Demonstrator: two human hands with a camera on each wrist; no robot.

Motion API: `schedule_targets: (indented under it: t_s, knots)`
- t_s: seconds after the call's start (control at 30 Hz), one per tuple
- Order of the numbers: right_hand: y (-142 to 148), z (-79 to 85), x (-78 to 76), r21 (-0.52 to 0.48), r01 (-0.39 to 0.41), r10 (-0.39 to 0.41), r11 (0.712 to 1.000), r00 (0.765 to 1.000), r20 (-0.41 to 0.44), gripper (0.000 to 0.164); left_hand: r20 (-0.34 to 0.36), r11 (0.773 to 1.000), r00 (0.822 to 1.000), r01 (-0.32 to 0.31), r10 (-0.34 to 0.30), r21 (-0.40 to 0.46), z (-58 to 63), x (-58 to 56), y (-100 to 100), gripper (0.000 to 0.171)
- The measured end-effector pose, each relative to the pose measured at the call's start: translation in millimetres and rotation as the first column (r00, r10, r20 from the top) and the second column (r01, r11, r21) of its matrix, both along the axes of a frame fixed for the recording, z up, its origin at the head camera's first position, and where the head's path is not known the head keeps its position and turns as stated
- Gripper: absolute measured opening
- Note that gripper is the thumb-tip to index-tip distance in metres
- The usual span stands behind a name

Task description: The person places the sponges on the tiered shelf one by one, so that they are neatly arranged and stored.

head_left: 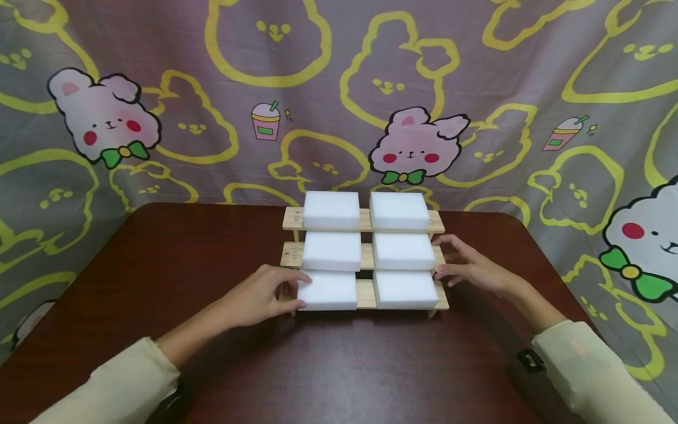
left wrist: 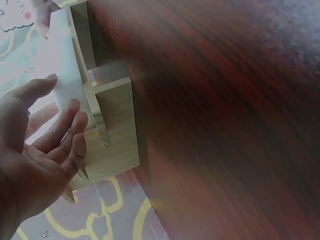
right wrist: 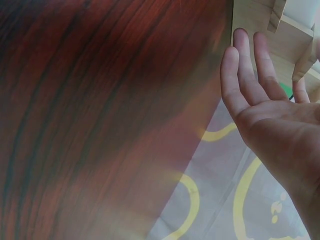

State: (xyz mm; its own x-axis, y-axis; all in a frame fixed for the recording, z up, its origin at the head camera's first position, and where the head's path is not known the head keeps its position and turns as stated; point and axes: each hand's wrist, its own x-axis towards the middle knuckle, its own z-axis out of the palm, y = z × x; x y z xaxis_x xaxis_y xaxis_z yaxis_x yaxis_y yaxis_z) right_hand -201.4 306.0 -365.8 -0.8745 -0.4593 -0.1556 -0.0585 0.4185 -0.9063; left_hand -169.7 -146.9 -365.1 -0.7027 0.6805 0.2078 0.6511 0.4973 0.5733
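A wooden rack (head_left: 365, 292) with three stepped shelves stands on the table, carrying white foam-like blocks, two per shelf. My left hand (head_left: 259, 297) is at the rack's left end, its fingertips at the left edge of the lowest left block (head_left: 327, 291). In the left wrist view that hand (left wrist: 37, 155) has loosely bent fingers that do not wrap around the block (left wrist: 65, 65). At the rack's right end is my right hand (head_left: 474, 268), fingers beside the middle and lowest shelves. The right wrist view shows this hand (right wrist: 270, 107) with fingers extended; its contact with the rack cannot be told.
The dark reddish wooden table (head_left: 360, 365) extends in front of the rack and to both sides. Behind it hangs a grey-pink curtain (head_left: 318, 106) with yellow outlines and cartoon rabbits, close to the table's back edge.
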Motion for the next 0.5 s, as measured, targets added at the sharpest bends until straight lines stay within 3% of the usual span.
schedule_targets:
  t_s: [0.33,0.5]
  knots:
    - [0.9,-1.0,-0.6,0.005,0.001,-0.001,1.0,1.0,-0.012,0.058,0.022,1.0,1.0,0.001,-0.001,0.005,0.9,-1.4,1.7,0.032]
    - [3.6,-1.6,2.1,0.096,0.021,-0.012,0.995,0.995,-0.096,0.057,0.022,1.0,1.0,-0.007,0.007,0.003,2.7,-1.6,-2.7,0.038]
